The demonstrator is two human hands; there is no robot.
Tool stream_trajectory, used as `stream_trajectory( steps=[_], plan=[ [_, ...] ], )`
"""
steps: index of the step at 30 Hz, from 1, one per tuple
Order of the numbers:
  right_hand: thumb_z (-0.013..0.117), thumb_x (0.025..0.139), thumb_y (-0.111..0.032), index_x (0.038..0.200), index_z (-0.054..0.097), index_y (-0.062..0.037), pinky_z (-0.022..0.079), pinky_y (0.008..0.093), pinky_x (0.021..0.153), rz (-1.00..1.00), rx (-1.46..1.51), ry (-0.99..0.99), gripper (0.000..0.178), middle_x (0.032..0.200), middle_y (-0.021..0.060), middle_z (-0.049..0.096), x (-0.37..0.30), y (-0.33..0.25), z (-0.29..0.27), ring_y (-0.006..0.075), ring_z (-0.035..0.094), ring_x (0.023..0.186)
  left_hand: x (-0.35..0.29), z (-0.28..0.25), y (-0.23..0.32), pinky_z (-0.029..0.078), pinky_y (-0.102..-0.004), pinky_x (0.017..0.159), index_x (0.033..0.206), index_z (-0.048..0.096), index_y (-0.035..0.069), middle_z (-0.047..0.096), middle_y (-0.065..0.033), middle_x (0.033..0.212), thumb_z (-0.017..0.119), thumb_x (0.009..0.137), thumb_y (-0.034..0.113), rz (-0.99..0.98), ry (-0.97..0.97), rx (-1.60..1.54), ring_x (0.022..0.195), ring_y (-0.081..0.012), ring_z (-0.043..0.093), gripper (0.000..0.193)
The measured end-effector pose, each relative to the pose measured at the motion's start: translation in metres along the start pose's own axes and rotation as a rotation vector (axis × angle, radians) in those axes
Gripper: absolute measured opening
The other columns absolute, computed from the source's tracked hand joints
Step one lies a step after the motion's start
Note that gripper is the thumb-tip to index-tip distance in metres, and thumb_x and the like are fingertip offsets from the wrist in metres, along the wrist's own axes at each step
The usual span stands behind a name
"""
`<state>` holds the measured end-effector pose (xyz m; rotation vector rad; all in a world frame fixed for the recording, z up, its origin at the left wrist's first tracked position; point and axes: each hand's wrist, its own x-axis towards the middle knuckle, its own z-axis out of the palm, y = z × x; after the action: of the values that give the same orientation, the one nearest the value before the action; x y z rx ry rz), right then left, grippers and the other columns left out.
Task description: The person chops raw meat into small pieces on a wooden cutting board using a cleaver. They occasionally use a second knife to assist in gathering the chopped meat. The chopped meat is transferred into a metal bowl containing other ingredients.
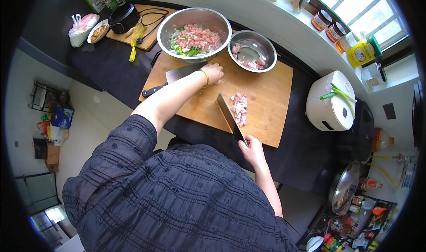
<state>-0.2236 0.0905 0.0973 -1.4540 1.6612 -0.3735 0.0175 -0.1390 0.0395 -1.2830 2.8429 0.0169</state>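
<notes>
My right fingers grip a cleaver beside diced meat on the board; my left fingers curl, around what I cannot tell. The jars are labelled; my forearm partly hides another knife.

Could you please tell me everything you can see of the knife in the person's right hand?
The knife has a long, broad, metallic-looking blade, seen at a steep angle so its face appears dark and narrow. The right hand grips its near end, hiding most of the handle. It slants over the wooden cutting board, far end toward the upper left, just left of the diced meat. Whether its edge touches board or meat is unclear.
</notes>
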Motion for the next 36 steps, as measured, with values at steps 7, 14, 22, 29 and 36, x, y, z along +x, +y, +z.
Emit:
stream_trajectory(
  steps=[7, 14, 22, 29, 36],
  plan=[
    [0.052, 0.081, -0.019, 0.078, 0.057, -0.0005, 0.042, 0.0269, 0.042, 0.186, 0.269, 0.107, 0.019, 0.051, 0.0057, 0.053, 0.010, -0.002, 0.011, 0.0120, 0.051, 0.041, -0.030, -0.027, 0.024, 0.047, -0.0383, 0.064, 0.069, 0.060, 0.008, 0.062, -0.0113, 0.070, 0.063, 0.073, 0.030, -0.214, -0.084, -0.559, 0.070, -0.0287, 0.060, 0.023],
    [0.050, 0.084, -0.017, 0.073, 0.051, -0.0011, 0.039, 0.0246, 0.038, 0.131, 0.172, 0.100, 0.019, 0.049, 0.0036, 0.051, 0.014, 0.011, 0.021, 0.0102, 0.048, 0.039, -0.049, 0.005, 0.040, 0.047, -0.0363, 0.065, 0.082, 0.053, 0.005, 0.060, -0.0125, 0.074, 0.064, 0.069, 0.018, -0.275, -0.007, -0.952, 0.070, -0.0273, 0.059, 0.021],
    [0.052, 0.080, -0.022, 0.078, 0.058, 0.0034, 0.046, 0.0386, 0.063, 0.036, -0.041, 0.207, 0.026, 0.068, 0.0207, 0.059, 0.017, 0.026, 0.032, 0.0347, 0.060, 0.067, -0.026, 0.021, 0.041, 0.048, -0.0357, 0.065, 0.081, 0.060, 0.004, 0.060, -0.0124, 0.071, 0.061, 0.065, 0.009, -0.208, 0.170, -0.608, 0.070, -0.0266, 0.059, 0.017],
    [0.050, 0.081, -0.020, 0.080, 0.058, 0.0034, 0.046, 0.0401, 0.065, 0.018, -0.085, 0.179, 0.024, 0.069, 0.0212, 0.059, 0.016, 0.021, 0.032, 0.0361, 0.059, 0.069, -0.054, 0.006, 0.050, 0.047, -0.0245, 0.057, 0.083, 0.060, 0.004, 0.063, -0.0034, 0.069, 0.068, 0.070, 0.018, -0.529, -0.026, -1.512, 0.064, -0.0116, 0.060, 0.021],
    [0.049, 0.084, -0.016, 0.075, 0.056, 0.0036, 0.044, 0.0277, 0.045, -0.112, -0.133, 0.259, 0.023, 0.053, 0.0080, 0.056, 0.021, 0.037, 0.040, 0.0146, 0.054, 0.044, -0.068, -0.008, 0.063, 0.043, -0.0199, 0.055, 0.089, 0.057, 0.007, 0.062, 0.0009, 0.076, 0.068, 0.075, 0.025, -0.463, -0.074, -1.606, 0.068, -0.0057, 0.058, 0.025]
  ],
)
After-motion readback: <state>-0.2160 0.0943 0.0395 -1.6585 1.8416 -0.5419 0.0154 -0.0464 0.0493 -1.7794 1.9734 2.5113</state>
